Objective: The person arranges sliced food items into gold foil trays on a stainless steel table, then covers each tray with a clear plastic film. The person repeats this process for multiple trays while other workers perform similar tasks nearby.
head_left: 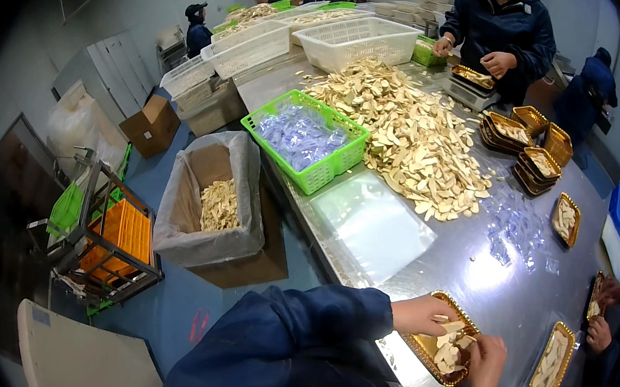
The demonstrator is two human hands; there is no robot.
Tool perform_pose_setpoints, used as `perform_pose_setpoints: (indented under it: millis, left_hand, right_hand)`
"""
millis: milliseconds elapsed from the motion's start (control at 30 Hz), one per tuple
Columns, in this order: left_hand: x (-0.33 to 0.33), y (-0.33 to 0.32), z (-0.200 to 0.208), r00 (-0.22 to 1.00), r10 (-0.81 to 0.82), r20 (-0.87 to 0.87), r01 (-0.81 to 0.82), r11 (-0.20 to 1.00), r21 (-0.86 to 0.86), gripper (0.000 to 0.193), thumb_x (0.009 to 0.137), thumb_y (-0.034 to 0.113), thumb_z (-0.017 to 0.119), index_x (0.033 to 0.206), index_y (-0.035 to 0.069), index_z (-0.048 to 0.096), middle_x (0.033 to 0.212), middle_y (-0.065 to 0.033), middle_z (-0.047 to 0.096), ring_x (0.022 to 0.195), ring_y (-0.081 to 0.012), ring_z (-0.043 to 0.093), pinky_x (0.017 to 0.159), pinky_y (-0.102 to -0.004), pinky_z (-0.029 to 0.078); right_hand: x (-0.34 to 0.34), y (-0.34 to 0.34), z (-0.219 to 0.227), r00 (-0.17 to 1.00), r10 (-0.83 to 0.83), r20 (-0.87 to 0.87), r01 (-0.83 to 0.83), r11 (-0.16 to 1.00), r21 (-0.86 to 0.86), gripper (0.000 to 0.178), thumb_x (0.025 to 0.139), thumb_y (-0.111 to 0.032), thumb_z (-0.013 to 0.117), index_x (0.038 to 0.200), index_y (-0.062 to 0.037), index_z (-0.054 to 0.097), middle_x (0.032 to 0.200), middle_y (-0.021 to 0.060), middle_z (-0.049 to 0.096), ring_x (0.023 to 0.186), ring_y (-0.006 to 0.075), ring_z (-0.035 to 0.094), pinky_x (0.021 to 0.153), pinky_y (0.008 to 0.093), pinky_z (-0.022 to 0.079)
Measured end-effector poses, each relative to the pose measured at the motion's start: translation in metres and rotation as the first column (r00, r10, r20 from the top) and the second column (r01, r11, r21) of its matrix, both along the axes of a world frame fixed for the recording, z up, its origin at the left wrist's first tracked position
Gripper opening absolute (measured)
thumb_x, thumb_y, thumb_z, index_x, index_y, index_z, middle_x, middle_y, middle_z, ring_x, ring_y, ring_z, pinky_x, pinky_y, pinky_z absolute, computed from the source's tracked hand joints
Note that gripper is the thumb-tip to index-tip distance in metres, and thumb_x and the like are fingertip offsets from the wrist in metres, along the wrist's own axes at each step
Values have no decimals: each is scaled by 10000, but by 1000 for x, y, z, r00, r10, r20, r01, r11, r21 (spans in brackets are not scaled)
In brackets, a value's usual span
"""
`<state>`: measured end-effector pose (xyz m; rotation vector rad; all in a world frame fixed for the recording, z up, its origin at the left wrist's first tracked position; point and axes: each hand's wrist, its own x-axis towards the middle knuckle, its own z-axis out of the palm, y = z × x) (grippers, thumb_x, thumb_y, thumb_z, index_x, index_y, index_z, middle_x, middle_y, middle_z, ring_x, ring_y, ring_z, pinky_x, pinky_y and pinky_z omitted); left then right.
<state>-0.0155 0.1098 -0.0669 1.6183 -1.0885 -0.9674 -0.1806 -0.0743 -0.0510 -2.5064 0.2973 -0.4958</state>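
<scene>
In front of me a gold-rimmed tray [427, 352] rests on the metal table, partly filled with pale dried slices [448, 357]. My left hand [424, 315] reaches over its far left side, fingers closed on a pale slice [453, 327]. At the tray's right side is my right hand [488, 363], its fingers bent in a pinch against the slices. What lies between those fingertips is hidden. Left of the tray, flat clear plastic bags [376, 220] lie stacked. Beyond them spreads a large heap of pale slices [401, 127].
A green basket [312, 178] holds small blue-clear packets; more packets [513, 224] lie loose. Filled trays [551, 362] and stacked trays [534, 173] stand to the right. A lined carton [200, 254] is beside the table's left edge. Co-workers' hands [600, 333] work at right; another person [504, 32] stands opposite.
</scene>
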Motion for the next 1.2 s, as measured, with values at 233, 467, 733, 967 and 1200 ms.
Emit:
perform_pose_setpoints:
  millis: [233, 467, 733, 967, 1200]
  left_hand:
    - [-12, 10, 9, 418, 40, -908, -196, 980, -47, 377, 952, 189, 562, 1293, 36, 508, 1038, -35, 607, 853, -69, 596, 632, -200, 509]
    - [-31, 14, -13, 16, -144, -989, -304, 942, -142, 380, 964, 205, 518, 1309, 47, 501, 873, 0, 501, 720, -62, 497, 537, -195, 430]
    - [-49, 9, -35, -6, -154, -988, -349, 926, -143, 285, 964, 198, 507, 1223, 81, 528, 1098, -71, 630, 957, -151, 627, 827, -335, 541]
    - [-57, 22, -11, -137, -156, -978, -354, 930, -99, 343, 1011, 199, 444, 1326, 72, 482, 1213, -99, 607, 1102, -246, 609, 946, -432, 510]
    - [-38, 33, 7, 16, 83, -996, -450, 891, 68, 469, 912, 157, 616, 1346, 72, 459, 1047, -20, 550, 838, -61, 521, 716, -236, 470]
  right_hand:
    - [3, -8, -4, 998, -36, -45, 40, 994, 100, 105, 845, 20, 584, 937, 31, 634, 834, 195, 638, 750, 362, 605, 690, 409, 477]
    - [5, 5, 27, 981, -170, -95, 195, 846, 497, 177, 933, -4, 517, 1074, 37, 616, 799, 55, 629, 685, 79, 575, 589, 251, 468]
    - [19, 59, 48, 1000, 20, -15, -4, 702, 712, 221, 923, 3, 519, 1119, 45, 611, 815, 43, 635, 613, 71, 564, 534, 220, 456]
    - [13, 74, 57, 998, 55, -37, -18, 759, 651, 224, 867, 9, 558, 1067, 20, 659, 862, 109, 643, 675, 165, 606, 603, 277, 489]
    - [-3, 15, 56, 988, -152, 34, 139, 960, 245, 140, 906, -64, 605, 1007, 19, 655, 917, 161, 673, 702, 295, 625, 649, 328, 485]
